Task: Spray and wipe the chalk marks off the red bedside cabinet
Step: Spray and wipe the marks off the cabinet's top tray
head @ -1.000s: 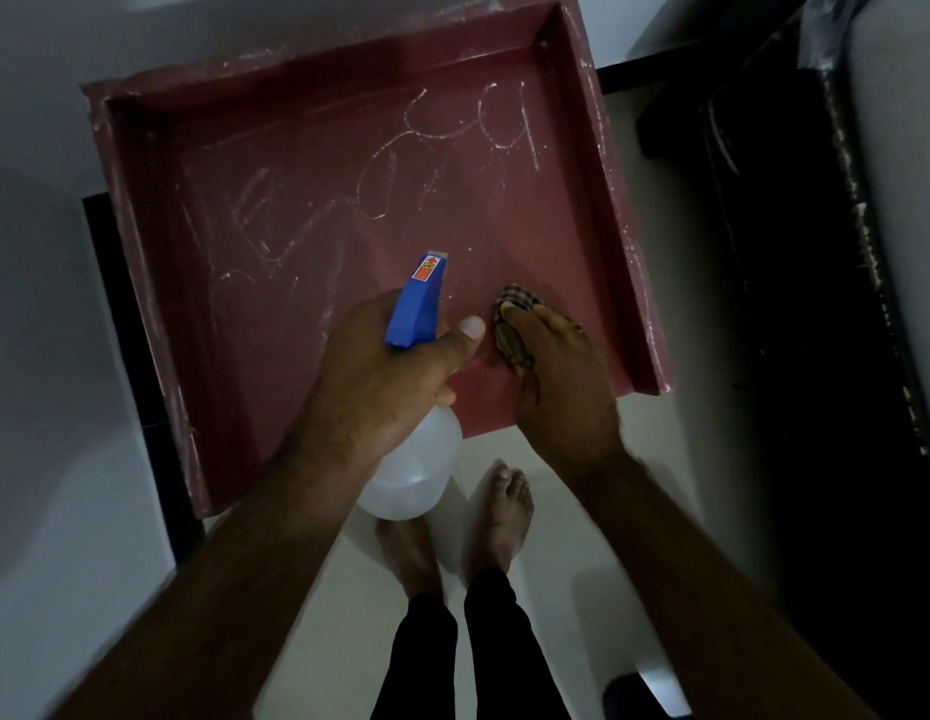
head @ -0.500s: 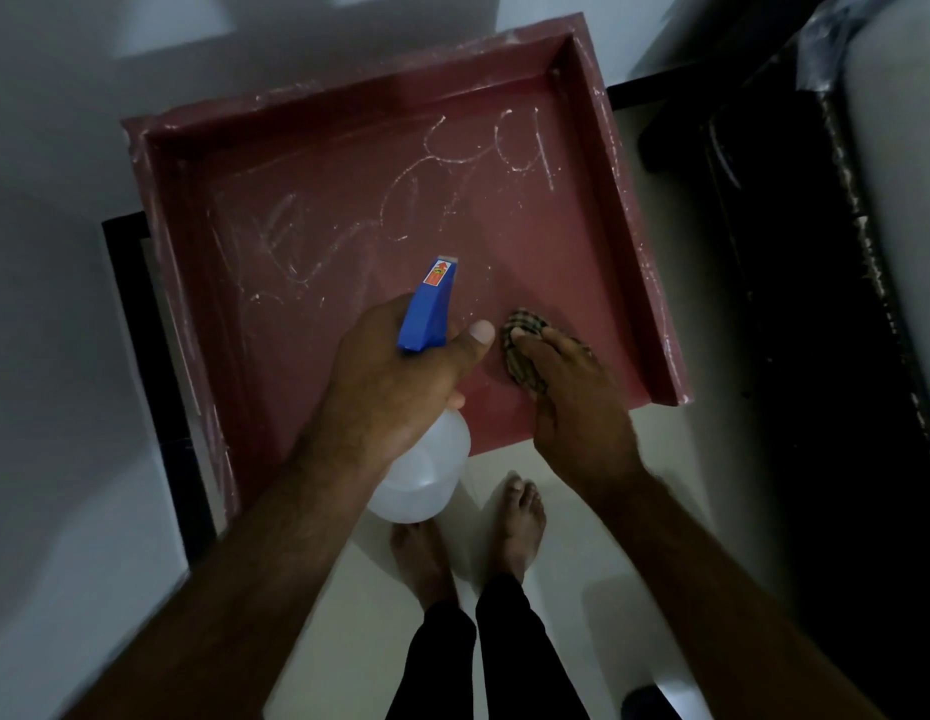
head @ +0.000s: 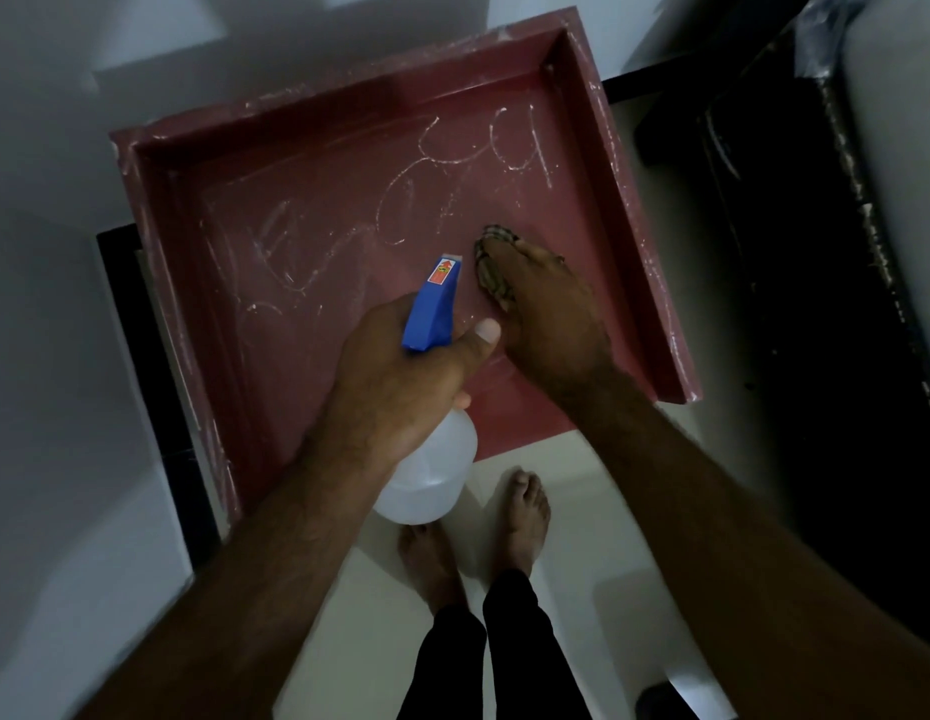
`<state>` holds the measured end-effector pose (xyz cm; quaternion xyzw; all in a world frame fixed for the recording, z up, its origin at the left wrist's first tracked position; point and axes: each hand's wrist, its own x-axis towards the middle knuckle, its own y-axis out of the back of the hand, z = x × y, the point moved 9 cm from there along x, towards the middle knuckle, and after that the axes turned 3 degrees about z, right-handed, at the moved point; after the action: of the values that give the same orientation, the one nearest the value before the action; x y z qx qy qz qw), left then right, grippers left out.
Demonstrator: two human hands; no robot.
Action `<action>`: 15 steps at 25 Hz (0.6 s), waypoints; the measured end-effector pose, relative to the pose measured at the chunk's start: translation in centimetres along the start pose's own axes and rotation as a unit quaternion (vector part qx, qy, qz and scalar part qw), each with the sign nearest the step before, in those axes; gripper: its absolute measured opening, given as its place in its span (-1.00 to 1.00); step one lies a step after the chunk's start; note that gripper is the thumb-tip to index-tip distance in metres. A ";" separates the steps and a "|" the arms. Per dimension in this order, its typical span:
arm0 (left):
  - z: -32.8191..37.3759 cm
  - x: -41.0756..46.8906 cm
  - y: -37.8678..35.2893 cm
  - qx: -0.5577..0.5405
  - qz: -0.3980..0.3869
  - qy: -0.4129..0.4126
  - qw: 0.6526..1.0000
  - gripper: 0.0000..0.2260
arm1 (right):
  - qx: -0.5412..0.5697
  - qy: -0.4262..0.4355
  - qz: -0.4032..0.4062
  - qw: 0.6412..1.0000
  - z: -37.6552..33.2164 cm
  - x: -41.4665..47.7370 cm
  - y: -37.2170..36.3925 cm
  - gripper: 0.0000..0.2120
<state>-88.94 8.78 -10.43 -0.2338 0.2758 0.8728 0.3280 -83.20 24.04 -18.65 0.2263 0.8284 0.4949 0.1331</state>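
The red bedside cabinet (head: 307, 356) has a raised rim on three sides, and its top carries white chalk marks (head: 473, 163) across the far half. My left hand (head: 400, 376) grips a clear spray bottle (head: 426, 475) with a blue nozzle head pointing at the cabinet top. My right hand (head: 546, 314) presses a checked cloth (head: 491, 267) flat on the red surface, just right of the nozzle and below the chalk writing. Most of the cloth is hidden under my fingers.
A white wall runs along the left and the far side of the cabinet. A dark bed frame (head: 816, 304) stands close on the right. My bare feet (head: 525, 517) stand on the pale floor at the cabinet's near edge.
My right hand has slid the cloth away from me, up toward the chalk writing. The left hand keeps its grip on the bottle. The camera has shifted, so the cabinet sits lower in view.
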 end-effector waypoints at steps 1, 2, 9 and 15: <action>0.0 0.1 -0.1 0.003 -0.004 -0.001 1.000 -0.56 | -0.009 -0.019 0.014 1.000 0.8 0.2 0.4 -0.33; 0.0 0.2 -0.1 0.006 -0.006 -0.001 1.000 -0.55 | -0.016 -0.052 0.028 0.998 1.7 0.3 0.9 -0.31; 0.5 1.3 -0.1 0.013 0.004 0.016 1.000 -0.62 | -0.016 -0.025 -0.018 0.999 0.3 0.5 0.6 -0.21; 1.5 2.2 -0.5 0.028 0.003 0.019 0.999 -0.60 | -0.032 -0.133 0.027 0.990 0.9 1.6 1.5 -0.29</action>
<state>-90.42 11.03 -10.75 -0.2398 0.3069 0.8612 0.3266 -83.83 26.20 -17.73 0.3078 0.7804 0.4905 0.2358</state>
